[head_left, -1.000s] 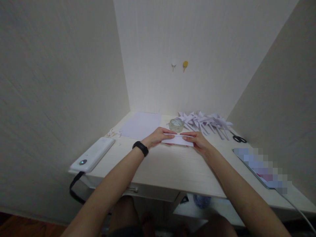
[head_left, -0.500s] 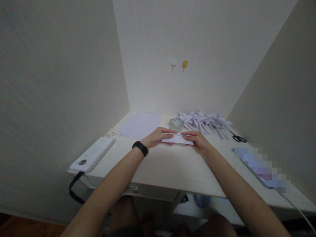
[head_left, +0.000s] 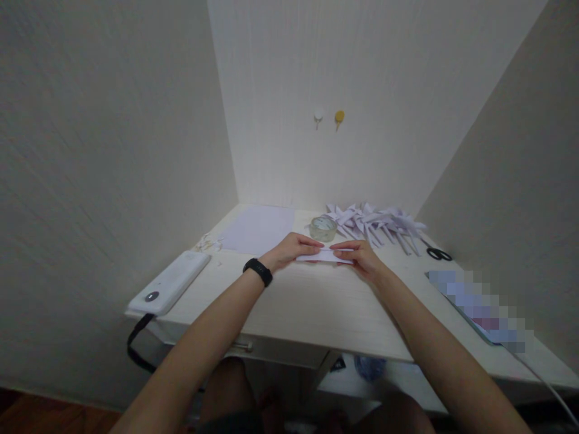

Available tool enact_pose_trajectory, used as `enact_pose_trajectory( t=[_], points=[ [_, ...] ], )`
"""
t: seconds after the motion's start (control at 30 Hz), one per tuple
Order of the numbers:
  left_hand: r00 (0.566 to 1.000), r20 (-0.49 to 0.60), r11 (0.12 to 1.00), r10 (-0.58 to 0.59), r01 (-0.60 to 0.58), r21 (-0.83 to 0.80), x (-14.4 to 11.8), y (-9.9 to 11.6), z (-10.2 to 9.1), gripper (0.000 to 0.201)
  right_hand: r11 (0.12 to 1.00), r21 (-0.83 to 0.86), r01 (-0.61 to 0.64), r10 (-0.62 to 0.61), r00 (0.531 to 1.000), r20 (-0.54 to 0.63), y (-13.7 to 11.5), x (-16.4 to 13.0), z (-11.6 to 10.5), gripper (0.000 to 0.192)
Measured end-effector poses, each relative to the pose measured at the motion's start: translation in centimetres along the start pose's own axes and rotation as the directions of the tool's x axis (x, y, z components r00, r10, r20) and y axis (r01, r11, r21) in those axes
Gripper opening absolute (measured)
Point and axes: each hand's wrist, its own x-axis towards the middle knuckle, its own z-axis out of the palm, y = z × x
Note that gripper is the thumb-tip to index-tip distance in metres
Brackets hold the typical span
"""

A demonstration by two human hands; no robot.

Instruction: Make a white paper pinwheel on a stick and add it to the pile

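A narrow folded strip of white paper (head_left: 324, 257) lies flat on the pale wooden desk (head_left: 312, 307), near its middle. My left hand (head_left: 292, 249), with a black band on its wrist, presses down on the strip's left end with its fingers stretched over it. My right hand (head_left: 359, 258) presses on the strip's right end, fingertips nearly meeting those of the left. Most of the strip is covered by my fingers.
A roll of clear tape (head_left: 322, 228) stands just behind my hands. Behind it lies a heap of folded white paper pieces (head_left: 377, 221), black scissors (head_left: 438, 254) to their right. A flat white sheet (head_left: 259, 228), paper scraps (head_left: 208, 243), a white device (head_left: 170, 283) and a blurred flat object (head_left: 479, 307) also lie on the desk.
The visible part of the paper strip between my hands has become narrower and flatter as my fingers pressed it down. Both hands stayed in about the same place.
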Motion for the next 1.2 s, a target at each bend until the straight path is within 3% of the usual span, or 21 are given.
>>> enact_pose_trajectory(
  t=[0.37,0.57,0.9,1.2],
  points=[
    [1.0,-0.022,0.999,0.016,-0.015,0.032,-0.42,0.62,0.66,0.049,0.978,-0.171,0.115,-0.119,0.993,-0.013,0.53,0.34,-0.09,0.045],
    [0.999,-0.033,0.992,0.014,-0.01,0.123,-0.46,0.77,0.61,0.039,0.967,-0.217,0.133,-0.141,0.99,-0.021,0.75,0.56,-0.26,0.043],
    [1.0,-0.012,1.0,-0.01,0.01,0.015,-0.52,0.79,0.79,0.051,0.974,-0.188,0.126,-0.136,0.99,-0.04,0.97,0.7,-0.36,0.04],
    [1.0,-0.014,0.999,0.018,-0.018,0.041,-0.51,0.87,0.8,0.043,0.983,-0.155,0.097,-0.096,0.995,0.01,0.45,0.37,-0.25,0.043]
  ],
)
